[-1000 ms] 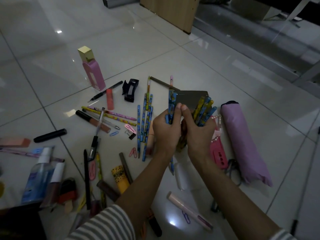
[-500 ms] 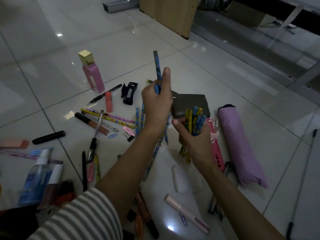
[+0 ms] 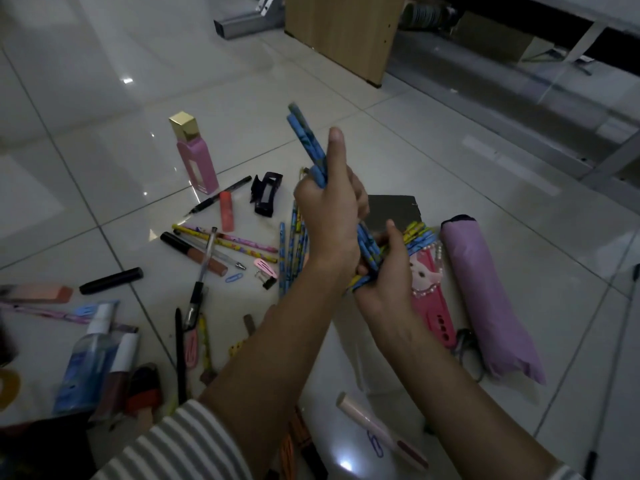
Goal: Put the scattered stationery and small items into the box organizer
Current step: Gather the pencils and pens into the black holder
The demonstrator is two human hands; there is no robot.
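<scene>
On the glossy white tiled floor point(image 3: 485, 174), a dark grey box organizer point(image 3: 393, 211) lies just behind the hands. Since half a second ago the left hand point(image 3: 327, 223), fingers clenched round two blue patterned pencils point(image 3: 306, 140), has tilted them down into the blue-and-yellow pencil bundle point(image 3: 419, 235). The right hand point(image 3: 388, 278) grips that bundle, so the person is probably still gathering pencils, with boxing to come.

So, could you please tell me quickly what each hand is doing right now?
Left hand: grip closed round two blue pencils, held up.
Right hand: grip closed round a pencil bundle, blue and yellow.
</scene>
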